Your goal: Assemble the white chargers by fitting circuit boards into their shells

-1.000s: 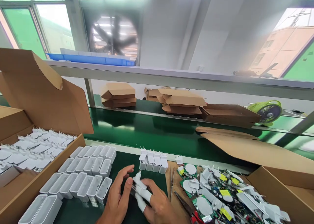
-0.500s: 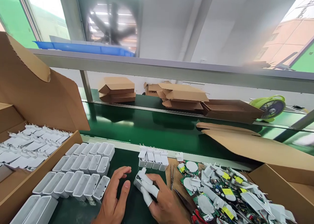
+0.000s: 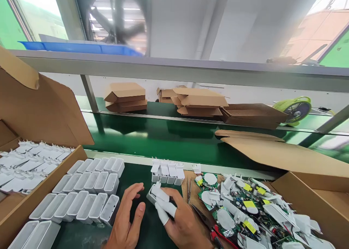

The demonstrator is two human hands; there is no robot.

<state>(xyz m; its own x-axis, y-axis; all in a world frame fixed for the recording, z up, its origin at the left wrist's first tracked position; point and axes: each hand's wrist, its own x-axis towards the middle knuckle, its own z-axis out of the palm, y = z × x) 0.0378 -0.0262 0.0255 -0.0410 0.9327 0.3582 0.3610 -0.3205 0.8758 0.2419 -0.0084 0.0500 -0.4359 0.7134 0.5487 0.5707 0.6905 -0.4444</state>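
Observation:
My right hand (image 3: 181, 216), with white covers on two fingers, holds a small white housing (image 3: 155, 195) over the dark green mat. My left hand (image 3: 127, 218) is just left of it, fingers apart, touching nothing. Rows of open white plastic cases (image 3: 88, 203) stand to the left of my left hand. Beyond my hands, a short row of cases with white parts on them (image 3: 167, 172) stands near the mat's far edge. Right of my right hand lies a heap of circuit boards and white parts (image 3: 251, 212).
An open carton of white pieces (image 3: 32, 161) is at the left, another carton (image 3: 313, 194) at the right. Tweezers (image 3: 189, 191) and red-handled pliers (image 3: 215, 232) lie beside my right hand. Cardboard boxes (image 3: 200, 98) and a green fan (image 3: 296, 111) stand behind the green belt (image 3: 163, 136).
The view has shifted slightly, so the surroundings appear a little further left and higher. My hands keep nearly the same pose, with the housing still in my right hand.

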